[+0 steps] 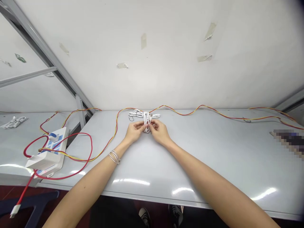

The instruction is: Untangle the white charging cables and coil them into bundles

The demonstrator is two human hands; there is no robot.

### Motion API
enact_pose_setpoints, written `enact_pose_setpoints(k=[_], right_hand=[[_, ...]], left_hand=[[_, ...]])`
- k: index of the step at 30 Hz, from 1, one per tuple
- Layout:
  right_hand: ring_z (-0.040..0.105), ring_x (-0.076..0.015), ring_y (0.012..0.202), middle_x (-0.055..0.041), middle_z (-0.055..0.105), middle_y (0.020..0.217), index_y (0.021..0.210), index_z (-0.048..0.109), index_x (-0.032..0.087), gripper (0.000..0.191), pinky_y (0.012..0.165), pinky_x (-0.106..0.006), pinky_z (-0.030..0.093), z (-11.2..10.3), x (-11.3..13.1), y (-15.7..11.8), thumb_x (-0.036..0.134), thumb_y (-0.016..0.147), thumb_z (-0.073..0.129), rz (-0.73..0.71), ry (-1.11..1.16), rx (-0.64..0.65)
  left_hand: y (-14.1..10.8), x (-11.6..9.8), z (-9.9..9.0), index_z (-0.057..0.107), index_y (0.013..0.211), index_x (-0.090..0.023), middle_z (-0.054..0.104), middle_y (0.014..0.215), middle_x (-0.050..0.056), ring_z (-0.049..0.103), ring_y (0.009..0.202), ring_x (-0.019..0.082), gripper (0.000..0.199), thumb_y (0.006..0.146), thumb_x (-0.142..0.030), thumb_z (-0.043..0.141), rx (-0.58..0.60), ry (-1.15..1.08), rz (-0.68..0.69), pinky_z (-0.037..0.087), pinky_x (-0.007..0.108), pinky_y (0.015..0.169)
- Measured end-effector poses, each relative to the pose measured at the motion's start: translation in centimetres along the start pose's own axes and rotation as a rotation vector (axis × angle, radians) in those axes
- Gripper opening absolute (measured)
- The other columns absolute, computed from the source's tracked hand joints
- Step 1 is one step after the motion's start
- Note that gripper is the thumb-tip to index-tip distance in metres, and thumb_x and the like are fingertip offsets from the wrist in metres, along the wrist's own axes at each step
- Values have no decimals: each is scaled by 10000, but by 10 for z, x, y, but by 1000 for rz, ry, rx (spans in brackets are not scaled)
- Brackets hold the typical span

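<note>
A white cable bundle (146, 117) stands upright between my two hands, folded into several loops. My left hand (135, 130) pinches its left side with thumb and fingers. On the right side my right hand (159, 129) grips the same bundle, its thumb near the lower loops. Just behind, another white coiled cable (136, 113) lies on the grey table (152, 161), partly hidden by the held bundle. A thin black tie (131, 119) shows beside it.
A white power strip (62, 144) with plugs and a looping red cable (91, 142) sits at left. Red and yellow wires (190, 114) run along the back edge. More white cable (14, 122) lies far left. A pixelated object (291, 141) is at far right.
</note>
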State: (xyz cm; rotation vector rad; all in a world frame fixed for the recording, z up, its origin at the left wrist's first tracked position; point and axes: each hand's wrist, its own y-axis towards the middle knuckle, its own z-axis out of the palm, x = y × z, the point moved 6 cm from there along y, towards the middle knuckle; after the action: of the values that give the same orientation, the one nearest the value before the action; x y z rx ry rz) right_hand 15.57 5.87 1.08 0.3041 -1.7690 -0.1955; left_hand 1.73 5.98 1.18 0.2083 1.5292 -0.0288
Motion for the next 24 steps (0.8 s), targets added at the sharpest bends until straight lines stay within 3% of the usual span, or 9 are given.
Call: enact_pose_setpoints(k=[6, 14, 24], right_hand=[[582, -149, 624, -50, 640, 851, 952, 621, 175, 228, 563, -274, 477, -1, -4, 1, 359, 831, 563, -6, -3, -34], [564, -139, 608, -46, 629, 847, 942, 609, 176, 214, 559, -265, 461, 0, -3, 1, 346, 817, 571, -24, -24, -15], [588, -127, 617, -57, 639, 926, 1008, 591, 164, 218, 611, -276, 485, 1, 0, -1, 280, 823, 575, -19, -79, 0]], left_hand=[[2, 3, -7, 763, 959, -114, 754, 949, 113, 671, 878, 240, 435, 790, -511, 706, -43, 65, 42, 529, 389, 869], [1, -9, -6, 786, 915, -140, 736, 956, 104, 648, 947, 245, 279, 802, -386, 717, -14, 221, 216, 488, 377, 912], [6, 6, -9, 726, 964, -118, 747, 944, 106, 673, 874, 246, 296, 801, -365, 702, -38, 96, 109, 519, 378, 844]])
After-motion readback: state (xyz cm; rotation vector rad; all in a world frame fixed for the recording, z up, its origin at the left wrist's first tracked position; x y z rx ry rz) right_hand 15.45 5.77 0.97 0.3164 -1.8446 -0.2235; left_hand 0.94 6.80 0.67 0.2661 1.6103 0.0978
